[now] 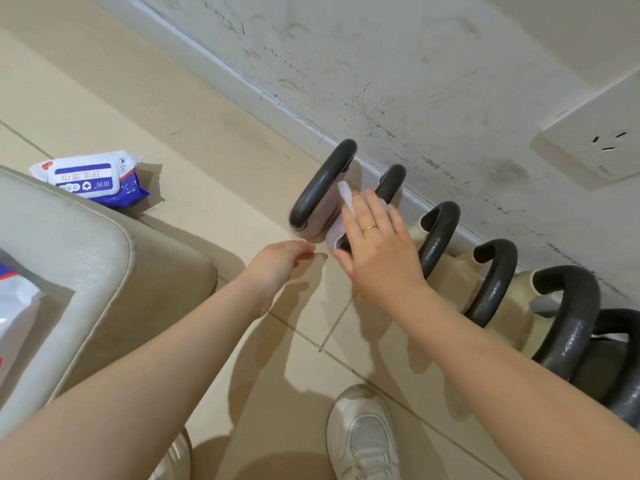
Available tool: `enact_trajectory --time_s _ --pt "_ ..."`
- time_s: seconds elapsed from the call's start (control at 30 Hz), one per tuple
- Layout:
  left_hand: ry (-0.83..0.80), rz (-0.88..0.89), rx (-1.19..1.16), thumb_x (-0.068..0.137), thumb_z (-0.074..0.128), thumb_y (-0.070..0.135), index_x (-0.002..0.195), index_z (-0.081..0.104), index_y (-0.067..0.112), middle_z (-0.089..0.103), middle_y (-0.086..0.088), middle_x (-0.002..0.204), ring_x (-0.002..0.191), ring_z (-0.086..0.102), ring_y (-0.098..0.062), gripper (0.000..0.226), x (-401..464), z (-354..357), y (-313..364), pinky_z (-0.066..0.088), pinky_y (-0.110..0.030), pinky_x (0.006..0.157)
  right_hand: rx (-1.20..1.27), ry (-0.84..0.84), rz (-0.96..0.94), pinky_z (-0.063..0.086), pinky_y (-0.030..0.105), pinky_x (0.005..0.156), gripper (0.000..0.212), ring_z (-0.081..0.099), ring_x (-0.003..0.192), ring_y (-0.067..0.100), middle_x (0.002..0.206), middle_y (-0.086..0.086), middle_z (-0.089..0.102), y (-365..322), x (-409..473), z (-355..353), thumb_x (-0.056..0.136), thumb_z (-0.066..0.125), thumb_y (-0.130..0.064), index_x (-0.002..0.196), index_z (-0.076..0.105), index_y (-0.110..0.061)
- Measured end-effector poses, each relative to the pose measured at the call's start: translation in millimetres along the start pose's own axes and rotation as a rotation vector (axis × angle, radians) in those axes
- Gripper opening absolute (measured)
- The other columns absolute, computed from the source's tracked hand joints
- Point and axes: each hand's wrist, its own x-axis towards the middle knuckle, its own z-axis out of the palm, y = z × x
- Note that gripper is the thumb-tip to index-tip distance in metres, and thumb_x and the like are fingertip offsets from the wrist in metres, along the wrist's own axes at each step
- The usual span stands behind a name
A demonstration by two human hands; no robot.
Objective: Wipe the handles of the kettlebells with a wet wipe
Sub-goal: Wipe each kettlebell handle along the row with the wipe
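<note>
- A white wet wipe [346, 197] lies under the right hand [375, 251], pressed onto the black handle of the second kettlebell [391, 181] in a row standing along the foot of the wall [415, 81].
- The right hand's fingers [363, 209] are spread flat over the wipe and handle rather than curled round them; a gold ring [369, 228] sits on one finger.
- The first kettlebell [322, 188], pale lilac with a black handle, stands just to the left, touching the wipe's edge.
- The left hand [277, 265] hovers low beside that kettlebell's base, its fingers loosely curled and grasping nothing.
- More kettlebells [495, 282] with black handles continue to the right along the wall, close together.
- A blue and white pack of wipes [93, 178] lies on the tiled floor [173, 98], well apart to the left.
- A beige padded seat [86, 271] fills the lower left.
- A white shoe [363, 434] stands on the floor below the hands.
- A wall socket [595, 147] shows at the upper right.
</note>
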Motion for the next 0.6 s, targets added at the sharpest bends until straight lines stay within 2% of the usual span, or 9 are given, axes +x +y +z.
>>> enact_trajectory --time_s 0.07,0.13,0.2,0.23,0.33,0.4,0.5,0.53,0.6 --pt "-0.006 0.072 0.022 0.093 0.046 0.015 0.106 0.065 0.016 0.065 -0.003 0.111 0.097 0.056 -0.012 0.024 -3.3 9.2 4.9 0.045 -0.011 0.07 -0.016 0.01 -0.107 0.031 0.049 0.107 0.05 0.045 0.13 0.03 0.131 0.013 0.057 10.2 0.2 1.1 0.086 0.042 -0.044 0.115 0.059 -0.007" --pt "-0.017 0.148 0.07 0.091 0.044 0.007 0.105 0.064 0.017 0.063 0.001 0.103 0.087 0.054 -0.008 0.026 -3.7 18.5 8.8 0.042 -0.002 0.057 0.006 0.004 -0.049 0.018 0.049 0.111 0.046 0.046 0.129 0.028 0.126 0.01 0.061 25.4 7.6 -7.9 0.09 0.036 -0.044 0.11 0.061 -0.011" --pt "-0.024 0.216 0.12 0.09 0.046 0.006 0.109 0.062 0.016 0.061 0.006 0.098 0.085 0.053 -0.004 0.027 -4.1 26.6 13.5 0.039 0.001 0.061 0.072 -0.041 0.055 0.003 0.046 0.114 0.051 0.035 0.136 0.028 0.133 0.009 0.055 38.6 18.2 -18.6 0.093 0.023 -0.044 0.117 0.056 -0.014" --pt "-0.024 0.248 0.145 0.089 0.048 0.006 0.11 0.061 0.015 0.061 0.005 0.1 0.087 0.055 -0.005 0.026 -3.7 29.7 15.1 0.039 -0.001 0.066 0.071 -0.095 0.032 0.001 0.046 0.114 0.053 0.032 0.138 0.028 0.134 0.01 0.053 40.9 21.8 -19.9 0.093 0.019 -0.043 0.118 0.055 -0.012" --pt "-0.011 0.35 0.335 0.084 0.054 0.007 0.11 0.06 0.01 0.063 -0.002 0.105 0.101 0.057 -0.015 0.026 -2.8 34.6 17.9 0.039 -0.017 0.078 0.032 -0.168 -0.264 0.021 0.049 0.113 0.057 0.052 0.118 0.029 0.106 0.013 0.067 30.9 29.8 -20.8 0.091 0.02 -0.043 0.101 0.064 -0.009" --pt "-0.009 0.399 0.458 0.083 0.061 0.013 0.114 0.059 0.008 0.063 -0.002 0.112 0.107 0.057 -0.017 0.031 -0.4 34.0 15.3 0.035 -0.017 0.08 -0.041 -0.253 -0.369 0.017 0.047 0.114 0.058 0.053 0.114 0.026 0.105 0.005 0.066 33.9 37.9 -30.6 0.092 0.013 -0.045 0.103 0.063 -0.017" --pt "0.001 0.429 0.544 0.082 0.065 0.019 0.122 0.056 0.011 0.06 -0.002 0.125 0.117 0.053 -0.016 0.042 1.9 30.5 11.1 0.031 -0.011 0.086 -0.047 -0.318 -0.175 -0.002 0.049 0.115 0.049 0.041 0.125 0.023 0.114 0.0 0.061 49.7 53.7 -39.0 0.098 0.014 -0.042 0.109 0.058 -0.024" --pt "0.008 0.439 0.554 0.082 0.065 0.019 0.121 0.057 0.013 0.06 0.0 0.123 0.116 0.053 -0.015 0.041 2.5 29.3 10.0 0.031 -0.007 0.084 -0.031 -0.333 -0.135 -0.001 0.05 0.115 0.05 0.041 0.124 0.024 0.114 0.002 0.061 47.9 55.4 -39.7 0.098 0.014 -0.042 0.106 0.06 -0.023" --pt "0.006 0.443 0.542 0.081 0.064 0.017 0.108 0.063 0.016 0.065 0.003 0.107 0.104 0.056 -0.014 0.027 4.5 26.6 7.9 0.032 -0.002 0.073 -0.055 -0.355 -0.211 0.007 0.047 0.114 0.054 0.048 0.115 0.026 0.107 0.006 0.065 30.4 52.2 -34.3 0.097 0.014 -0.045 0.099 0.062 -0.02"
